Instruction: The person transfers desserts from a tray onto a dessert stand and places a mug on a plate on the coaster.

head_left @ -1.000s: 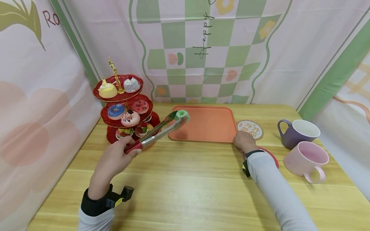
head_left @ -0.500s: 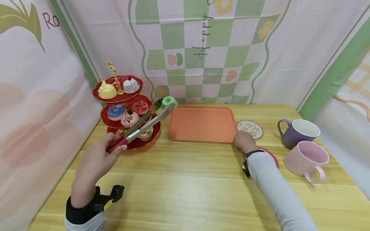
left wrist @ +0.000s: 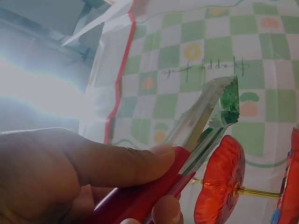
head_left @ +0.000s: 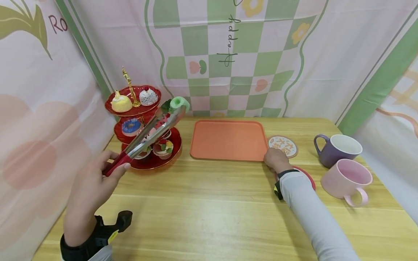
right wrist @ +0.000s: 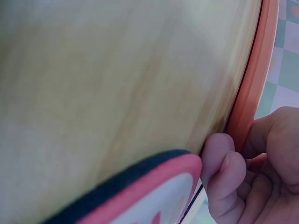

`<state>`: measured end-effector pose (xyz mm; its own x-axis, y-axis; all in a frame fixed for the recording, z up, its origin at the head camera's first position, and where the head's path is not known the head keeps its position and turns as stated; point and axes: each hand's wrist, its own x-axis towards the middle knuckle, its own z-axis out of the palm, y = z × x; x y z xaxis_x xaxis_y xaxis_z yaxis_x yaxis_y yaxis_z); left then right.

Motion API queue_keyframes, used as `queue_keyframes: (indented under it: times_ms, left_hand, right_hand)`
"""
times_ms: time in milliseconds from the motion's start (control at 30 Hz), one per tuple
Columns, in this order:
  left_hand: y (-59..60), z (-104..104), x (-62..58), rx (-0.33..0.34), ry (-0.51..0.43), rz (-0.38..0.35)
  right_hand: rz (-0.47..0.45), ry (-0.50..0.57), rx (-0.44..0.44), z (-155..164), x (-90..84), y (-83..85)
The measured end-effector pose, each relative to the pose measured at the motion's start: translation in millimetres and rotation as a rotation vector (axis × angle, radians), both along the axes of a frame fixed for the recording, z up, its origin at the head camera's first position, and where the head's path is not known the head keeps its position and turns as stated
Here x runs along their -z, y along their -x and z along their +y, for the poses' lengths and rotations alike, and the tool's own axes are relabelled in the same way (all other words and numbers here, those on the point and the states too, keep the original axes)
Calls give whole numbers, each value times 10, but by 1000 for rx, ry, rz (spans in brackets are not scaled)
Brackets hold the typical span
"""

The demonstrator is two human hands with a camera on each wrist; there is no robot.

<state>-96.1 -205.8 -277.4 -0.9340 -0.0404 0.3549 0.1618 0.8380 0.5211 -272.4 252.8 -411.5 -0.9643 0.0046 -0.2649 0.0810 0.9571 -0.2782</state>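
Note:
My left hand (head_left: pixel 93 181) grips the red handles of metal tongs (head_left: pixel 148 139), raised in front of the three-tier red dessert stand (head_left: pixel 177 145). Between the tong tips sits a light green ring-shaped piece (head_left: pixel 184 103), perhaps a donut, with something dark green beside it. The left wrist view has the thumb pressed along the tongs (left wrist: pixel 152 193) and green stuff at the tips. At the near right corner of the orange tray (head_left: pixel 228 139), my right hand (head_left: pixel 276 159) pinches the rim. Up close, its thumb and curled fingers meet at the tray's edge (right wrist: pixel 254 79).
The stand carries a yellow cake (head_left: pixel 121 103), a white cake (head_left: pixel 148 96), a blue donut (head_left: pixel 131 127) and cupcakes (head_left: pixel 163 149). A white coaster (head_left: pixel 283 144) and a red-rimmed coaster (head_left: pixel 310 177) lie by the right hand. Purple (head_left: pixel 336 150) and pink mugs (head_left: pixel 346 179) stand at right.
My left hand has drawn left and toward me. The tongs and green piece have risen from over the tray's left side to in front of the stand. My right hand stays on the tray corner.

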Motion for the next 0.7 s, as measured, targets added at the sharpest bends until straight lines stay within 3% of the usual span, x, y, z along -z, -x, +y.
queue_keyframes:
  times_ms: [333,700]
  left_hand:
    - [-118,-75,-5,-70,-8,85]
    - [-247,-242,-31,-194,-26,66]
  right_hand:
    - [-10,11,5,-3,-1,7]
    - [-5,-2,0,-3,14,-3]
